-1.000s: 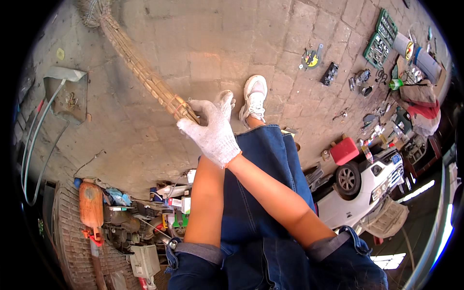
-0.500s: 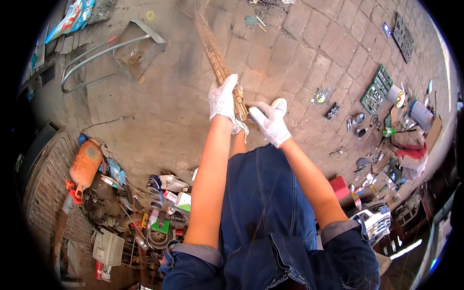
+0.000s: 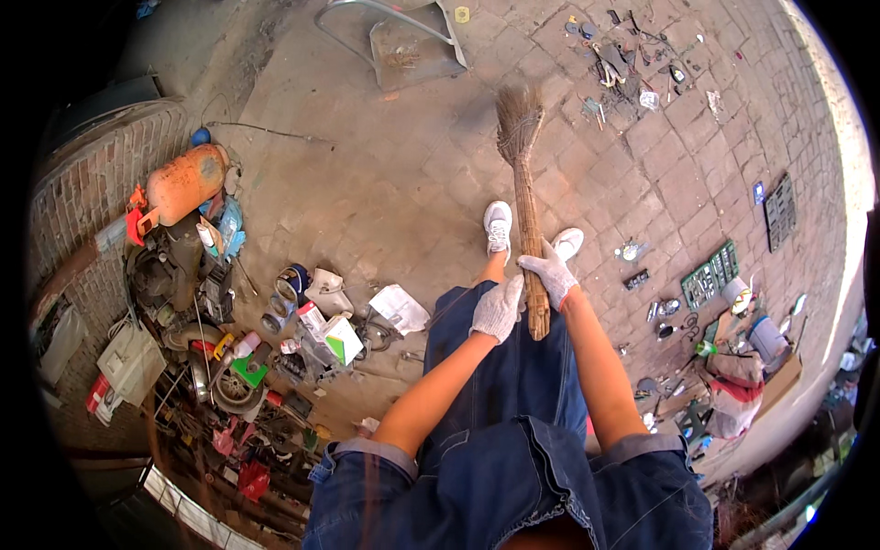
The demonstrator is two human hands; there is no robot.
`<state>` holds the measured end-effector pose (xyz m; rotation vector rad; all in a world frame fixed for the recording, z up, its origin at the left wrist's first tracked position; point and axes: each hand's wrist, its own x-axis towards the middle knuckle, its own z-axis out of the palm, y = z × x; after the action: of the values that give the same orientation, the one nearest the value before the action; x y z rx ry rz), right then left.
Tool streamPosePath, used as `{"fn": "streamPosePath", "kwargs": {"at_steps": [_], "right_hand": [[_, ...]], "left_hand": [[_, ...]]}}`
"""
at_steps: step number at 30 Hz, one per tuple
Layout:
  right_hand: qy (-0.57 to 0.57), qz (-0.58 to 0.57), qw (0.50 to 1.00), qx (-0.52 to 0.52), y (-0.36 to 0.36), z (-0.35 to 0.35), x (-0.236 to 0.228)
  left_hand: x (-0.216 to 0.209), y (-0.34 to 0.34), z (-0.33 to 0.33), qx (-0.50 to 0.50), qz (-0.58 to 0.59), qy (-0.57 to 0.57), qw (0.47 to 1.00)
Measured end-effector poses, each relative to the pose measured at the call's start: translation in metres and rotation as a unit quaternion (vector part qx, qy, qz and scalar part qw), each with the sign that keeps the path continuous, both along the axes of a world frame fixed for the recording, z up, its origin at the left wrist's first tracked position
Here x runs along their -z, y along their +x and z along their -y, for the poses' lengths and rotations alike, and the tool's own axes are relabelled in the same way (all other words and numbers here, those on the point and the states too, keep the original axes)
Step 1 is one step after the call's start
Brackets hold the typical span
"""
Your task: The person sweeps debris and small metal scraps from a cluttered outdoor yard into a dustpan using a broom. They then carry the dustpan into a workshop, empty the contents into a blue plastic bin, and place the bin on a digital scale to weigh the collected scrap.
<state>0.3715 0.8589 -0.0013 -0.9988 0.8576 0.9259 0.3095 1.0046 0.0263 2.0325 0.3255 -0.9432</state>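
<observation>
A straw broom (image 3: 525,197) points away from me, its bristles fanned out at the far end and its bound handle end near my lap. My right hand (image 3: 550,272), in a white knitted glove, is closed around the lower handle. My left hand (image 3: 500,310), gloved too, is curled closed just left of the handle's butt. Its fingertips are hidden, so whether they grasp the handle cannot be seen. Ahead, a metal dustpan (image 3: 417,46) with a tubular handle lies on the paving, some debris in it.
An orange tank (image 3: 188,186) lies by the brick wall at left, above piled parts, boxes and a small wheel (image 3: 240,385). At right lie a green socket set (image 3: 710,275), a black case (image 3: 780,213) and assorted tools. Scattered small parts (image 3: 610,69) lie far right.
My right hand has taken hold of the broom handle, and my left hand has shifted to the handle's left side. The broom has swung right and closer; the view has turned too.
</observation>
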Motion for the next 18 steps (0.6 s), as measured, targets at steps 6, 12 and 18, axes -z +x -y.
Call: {"fn": "streamPosePath", "kwargs": {"at_steps": [6,12,18], "right_hand": [[0.109,-0.031,0.992,-0.057,-0.001,-0.091,0.008],[0.178,-0.075,0.981,-0.03,0.071,-0.194,0.057],[0.204,-0.143,0.968,0.031,0.152,-0.17,0.134]], "left_hand": [[0.002,-0.052,-0.103,-0.242,-0.156,0.04,0.957],[0.007,-0.075,-0.166,-0.447,-0.234,0.067,0.861],[0.024,-0.064,-0.175,-0.513,-0.25,0.037,0.82]]}}
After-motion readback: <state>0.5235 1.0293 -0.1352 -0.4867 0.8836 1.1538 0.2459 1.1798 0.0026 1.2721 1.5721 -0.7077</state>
